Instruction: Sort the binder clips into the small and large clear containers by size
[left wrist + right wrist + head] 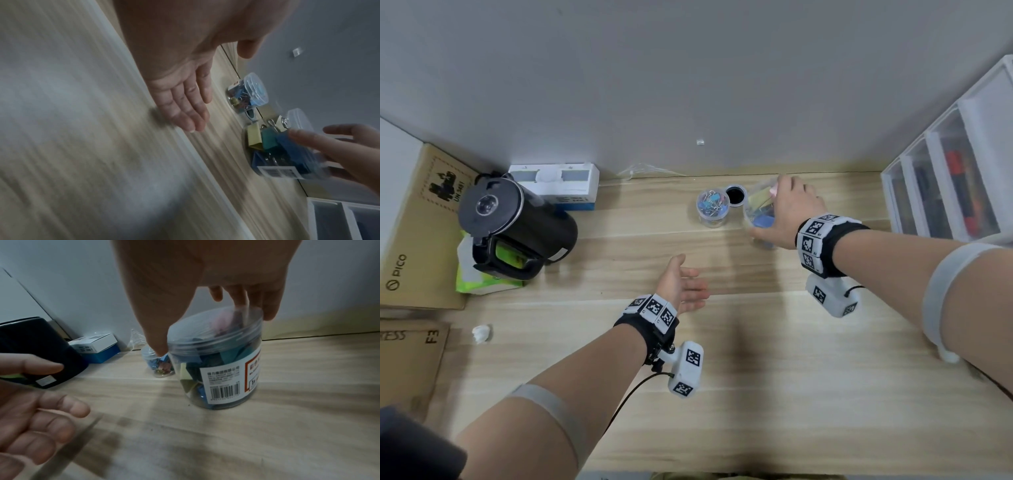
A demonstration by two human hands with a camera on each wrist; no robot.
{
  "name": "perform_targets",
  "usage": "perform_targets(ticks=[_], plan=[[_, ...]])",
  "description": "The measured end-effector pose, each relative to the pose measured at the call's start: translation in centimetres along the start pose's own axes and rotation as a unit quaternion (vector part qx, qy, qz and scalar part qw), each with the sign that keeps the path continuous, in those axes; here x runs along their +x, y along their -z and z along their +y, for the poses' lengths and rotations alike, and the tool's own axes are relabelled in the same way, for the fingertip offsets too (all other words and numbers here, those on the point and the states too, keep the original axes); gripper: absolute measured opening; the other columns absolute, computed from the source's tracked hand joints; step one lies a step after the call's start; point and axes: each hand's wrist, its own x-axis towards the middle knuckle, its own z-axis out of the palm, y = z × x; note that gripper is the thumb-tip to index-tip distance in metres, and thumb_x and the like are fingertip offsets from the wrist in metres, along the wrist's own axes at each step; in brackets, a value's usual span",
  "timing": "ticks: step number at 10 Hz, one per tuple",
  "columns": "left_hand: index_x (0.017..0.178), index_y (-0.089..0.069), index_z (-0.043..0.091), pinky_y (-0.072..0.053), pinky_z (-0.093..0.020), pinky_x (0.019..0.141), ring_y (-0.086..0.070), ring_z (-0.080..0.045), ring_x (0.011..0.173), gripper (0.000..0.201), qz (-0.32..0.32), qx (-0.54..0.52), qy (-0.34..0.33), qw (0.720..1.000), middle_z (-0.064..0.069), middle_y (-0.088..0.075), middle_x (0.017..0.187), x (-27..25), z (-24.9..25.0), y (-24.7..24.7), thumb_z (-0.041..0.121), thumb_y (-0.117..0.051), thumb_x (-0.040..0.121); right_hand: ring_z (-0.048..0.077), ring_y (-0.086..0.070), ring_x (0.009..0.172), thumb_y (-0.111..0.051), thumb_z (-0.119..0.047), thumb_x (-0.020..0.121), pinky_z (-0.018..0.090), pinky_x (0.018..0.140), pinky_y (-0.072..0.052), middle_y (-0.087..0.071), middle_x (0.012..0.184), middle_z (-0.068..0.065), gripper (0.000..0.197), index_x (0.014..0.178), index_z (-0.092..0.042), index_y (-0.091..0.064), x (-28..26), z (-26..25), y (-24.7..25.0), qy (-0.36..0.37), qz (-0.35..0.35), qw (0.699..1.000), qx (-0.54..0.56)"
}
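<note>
A large clear container [755,209] of big yellow, green and blue binder clips stands on the wooden desk near the back wall. My right hand [770,209] grips it from above. In the right wrist view the thumb and fingers curl round the top of the large container [222,373]. A small clear container [710,205] of little coloured clips stands just left of it, untouched. My left hand [685,284] hovers over the desk's middle, palm up, fingers straight, holding nothing. The left wrist view shows both the small container [246,95] and the large container [273,149] with lids on.
A black cable hole [735,196] lies between the containers. A black cylindrical device [517,222] on a green packet and a white-and-blue box [558,186] stand at the left. Cardboard boxes [414,222] fill the far left. White drawers [945,178] line the right.
</note>
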Motion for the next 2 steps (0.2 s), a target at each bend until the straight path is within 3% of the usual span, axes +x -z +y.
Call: perform_targets(ticks=[1, 2], plan=[[0.106, -0.060, 0.007, -0.053, -0.039, 0.077, -0.066, -0.031, 0.082, 0.048, -0.001, 0.018, 0.005, 1.000, -0.018, -0.068, 0.098, -0.15, 0.25, 0.62, 0.049, -0.037, 0.103, 0.031, -0.046, 0.115, -0.057, -0.082, 0.060, 0.045, 0.095, -0.046, -0.046, 0.125, 0.011, 0.100, 0.128, -0.010, -0.038, 1.22, -0.13, 0.30, 0.013, -0.034, 0.999, 0.009], [0.101, -0.062, 0.007, -0.053, -0.039, 0.076, -0.065, -0.031, 0.082, 0.049, -0.006, 0.029, 0.003, 1.000, -0.017, -0.068, 0.094, -0.21, 0.58, 0.75, 0.049, -0.037, 0.102, 0.030, -0.046, 0.117, -0.054, -0.072, 0.076, 0.043, 0.098, -0.042, -0.047, 0.124, 0.011, 0.081, 0.126, -0.009, -0.043, 1.54, -0.27, 0.41, 0.008, 0.008, 0.999, 0.047]])
